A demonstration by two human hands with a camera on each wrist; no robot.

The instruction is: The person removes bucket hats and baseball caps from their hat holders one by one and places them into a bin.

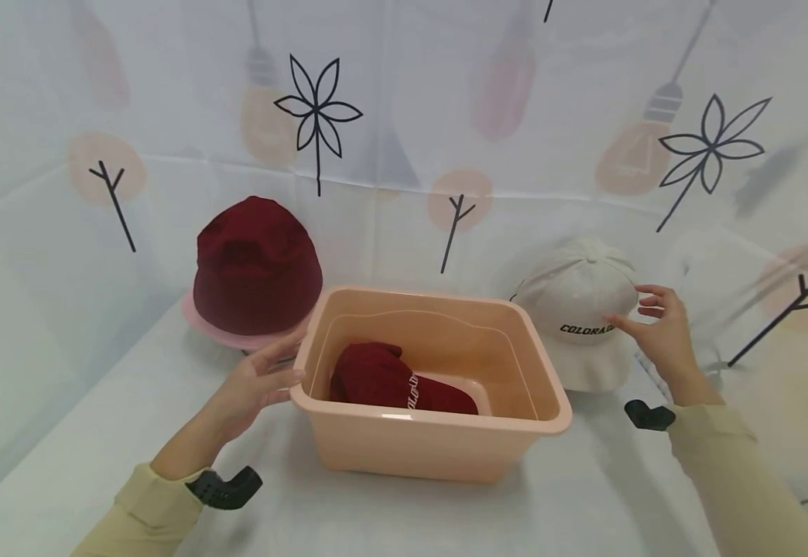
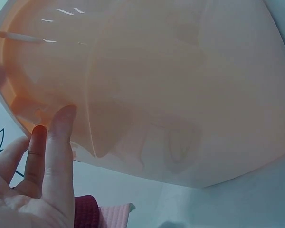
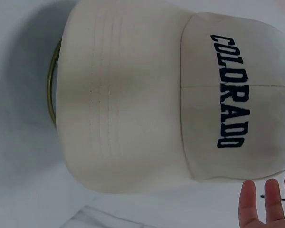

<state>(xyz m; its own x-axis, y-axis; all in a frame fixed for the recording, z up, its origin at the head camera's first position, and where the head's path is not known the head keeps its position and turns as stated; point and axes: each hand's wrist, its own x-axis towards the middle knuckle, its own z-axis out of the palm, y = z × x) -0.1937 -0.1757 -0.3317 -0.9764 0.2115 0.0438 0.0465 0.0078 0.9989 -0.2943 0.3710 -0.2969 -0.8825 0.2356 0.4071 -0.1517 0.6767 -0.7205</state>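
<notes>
A peach plastic basin (image 1: 439, 445) stands on the white surface, with a dark red cap (image 1: 369, 375) lying inside it. My left hand (image 1: 251, 391) touches the basin's left side at the rim. In the left wrist view, its fingers (image 2: 59, 152) lie fairly straight against the outer wall. Behind the basin on the right is a cream baseball cap (image 1: 578, 302) lettered COLORADO. My right hand (image 1: 662, 333) is at that cap's right side, thumb and fingers spread apart. In the right wrist view, its fingertips (image 3: 248, 190) are close to the crown's edge; contact is hard to tell.
At the back left, a dark red bucket hat (image 1: 258, 271) sits over a pink brim (image 1: 202, 321). A patterned white cloth (image 1: 390, 116) hangs behind everything. Part of a metal ring (image 3: 51, 90) shows behind the cream cap's visor.
</notes>
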